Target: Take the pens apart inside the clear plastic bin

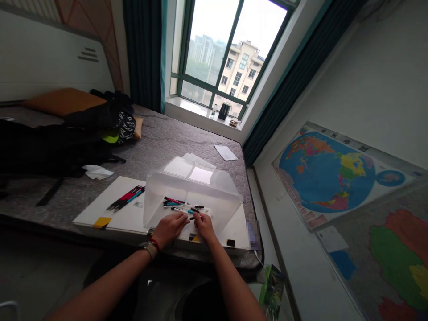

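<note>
My left hand (170,228) and my right hand (203,225) meet at the near edge of a clear plastic box (192,189) that rests on a white board (125,214) on the bed. Both hands are closed in a pinch on a dark pen (191,218) held between them. Several loose pens (180,204), red, blue and black, lie inside the box just beyond my fingers. A separate bundle of pens (126,198) lies on the white board to the left of the box. My left wrist wears a watch and a red band.
The grey mattress (157,142) carries a black bag (56,142), an orange pillow (63,100), crumpled paper (96,171) and a white sheet (226,152). A window (220,58) with dark curtains is behind. World maps (329,171) hang on the right wall.
</note>
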`<state>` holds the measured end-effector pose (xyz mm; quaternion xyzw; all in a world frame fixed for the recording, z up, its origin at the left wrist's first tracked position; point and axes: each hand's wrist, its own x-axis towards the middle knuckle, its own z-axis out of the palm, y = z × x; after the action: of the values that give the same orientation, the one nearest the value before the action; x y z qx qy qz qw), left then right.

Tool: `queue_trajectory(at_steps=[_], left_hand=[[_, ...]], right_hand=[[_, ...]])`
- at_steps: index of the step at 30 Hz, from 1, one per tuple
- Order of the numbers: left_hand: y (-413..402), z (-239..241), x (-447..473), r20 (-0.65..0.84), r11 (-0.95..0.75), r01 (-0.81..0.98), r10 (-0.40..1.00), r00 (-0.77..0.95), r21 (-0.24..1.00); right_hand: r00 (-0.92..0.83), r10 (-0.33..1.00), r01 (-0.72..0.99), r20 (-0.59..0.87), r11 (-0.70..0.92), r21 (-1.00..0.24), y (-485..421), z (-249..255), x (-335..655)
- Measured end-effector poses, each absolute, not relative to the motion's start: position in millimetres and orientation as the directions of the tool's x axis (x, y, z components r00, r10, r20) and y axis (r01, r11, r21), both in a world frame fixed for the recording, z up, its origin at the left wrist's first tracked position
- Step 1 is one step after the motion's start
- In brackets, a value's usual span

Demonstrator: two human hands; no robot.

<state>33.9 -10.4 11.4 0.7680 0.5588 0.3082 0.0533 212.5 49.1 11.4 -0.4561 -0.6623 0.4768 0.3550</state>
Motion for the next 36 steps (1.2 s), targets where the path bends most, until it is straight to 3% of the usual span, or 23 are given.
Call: queue_trajectory(at_steps=[15,28,36], left_hand=[[-10.7,8.4,31.8,0.369,-0.349,0.853,0.907,0.203,0.388],[-10.2,8.1,31.7,0.333,-0.337,0.876,0.917,0.222,0.346],[-8.3,7.4,32.7,0.312,-0.272,0.898,0.936,0.164,0.345]], right_hand=[[-0.367,0.930,0.225,-0.019,0.069,-0.972,46.7,14.1,213.6],[-0.376,0.927,0.241,0.014,0.112,-0.964,47.0,16.6,212.9],[-0.411,0.912,0.036,-0.004,0.012,-0.999,46.4,17.1,211.9]])
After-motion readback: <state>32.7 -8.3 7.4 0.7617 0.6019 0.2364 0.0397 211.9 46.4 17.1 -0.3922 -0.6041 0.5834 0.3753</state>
